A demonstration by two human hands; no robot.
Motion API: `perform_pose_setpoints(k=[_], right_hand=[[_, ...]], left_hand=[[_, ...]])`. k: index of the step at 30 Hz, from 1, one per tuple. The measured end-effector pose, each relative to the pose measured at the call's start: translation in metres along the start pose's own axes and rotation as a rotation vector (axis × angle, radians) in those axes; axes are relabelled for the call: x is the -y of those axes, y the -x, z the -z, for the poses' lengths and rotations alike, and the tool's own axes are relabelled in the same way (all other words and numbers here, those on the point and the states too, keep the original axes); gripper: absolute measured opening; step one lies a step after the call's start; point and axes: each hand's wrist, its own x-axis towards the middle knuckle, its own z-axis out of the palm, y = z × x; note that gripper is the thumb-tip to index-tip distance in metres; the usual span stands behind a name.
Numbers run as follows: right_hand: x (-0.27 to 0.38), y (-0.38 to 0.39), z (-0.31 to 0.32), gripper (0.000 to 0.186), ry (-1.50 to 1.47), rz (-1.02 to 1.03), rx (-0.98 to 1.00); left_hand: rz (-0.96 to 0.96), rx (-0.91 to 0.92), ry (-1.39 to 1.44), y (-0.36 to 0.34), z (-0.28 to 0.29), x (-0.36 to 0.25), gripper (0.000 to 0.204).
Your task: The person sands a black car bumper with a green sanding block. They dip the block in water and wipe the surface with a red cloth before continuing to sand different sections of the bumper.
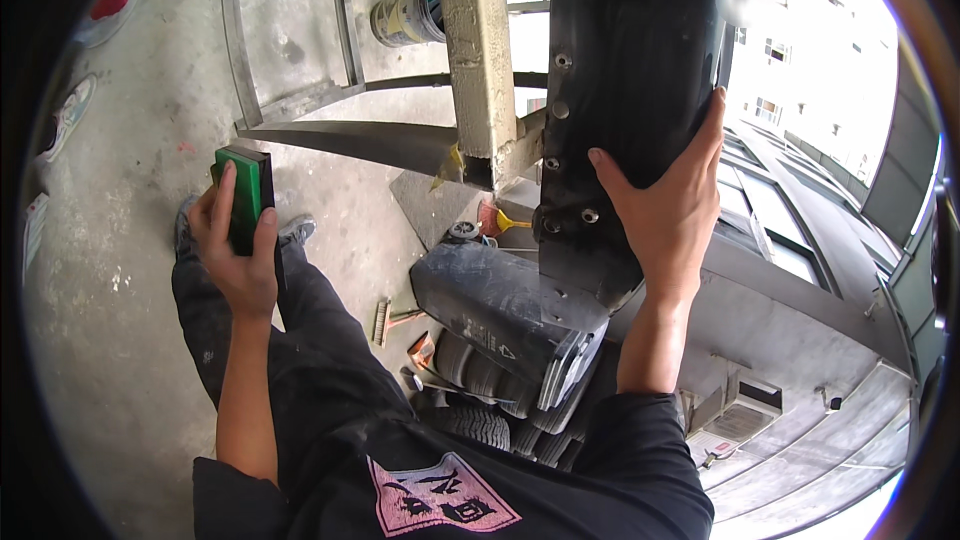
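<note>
My left hand (pixel 243 270) is closed round a green-and-black block (pixel 243 195), which looks like a sanding block, held up at the left over the floor. On the right, my right hand (pixel 665 215) rests on a long black panel (pixel 635 60) with several bolts and holes along its left side. Its thumb lies spread on the panel's face, while a finger runs along the right edge; the other fingers are hidden behind that edge. Beside the panel stands a beige metal post (pixel 478 50) of a frame, with curved metal bars reaching left.
Below the panel lies a dark wheeled bin (pixel 490 300), next to stacked tires (pixel 475 425). A broom (pixel 383 322) and an orange-handled brush (pixel 510 222) are nearby. A bucket (pixel 407 18) sits behind the frame. Another person's shoe (pixel 75 110) shows at the far left.
</note>
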Motion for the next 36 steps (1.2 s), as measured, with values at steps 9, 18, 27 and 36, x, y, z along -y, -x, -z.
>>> perform_pose_setpoints(k=[9,18,27,36], right_hand=[[0.002,-0.053,0.014,0.080,0.123,0.053,-0.113],[0.006,-0.085,0.024,0.068,0.137,-0.046,-0.050],[-0.070,-0.037,-0.005,0.047,-0.564,0.200,-0.056],[-0.059,-0.028,-0.021,0.054,-1.203,-0.032,0.087]], left_hand=[[-0.129,0.036,0.168,-0.016,-0.004,-0.050,0.061],[-0.342,0.234,0.480,0.003,-0.051,-0.152,0.064],[-0.301,0.239,0.373,-0.006,-0.132,-0.225,0.063],[-0.299,-0.080,0.379,-0.050,-0.188,-0.251,0.067]])
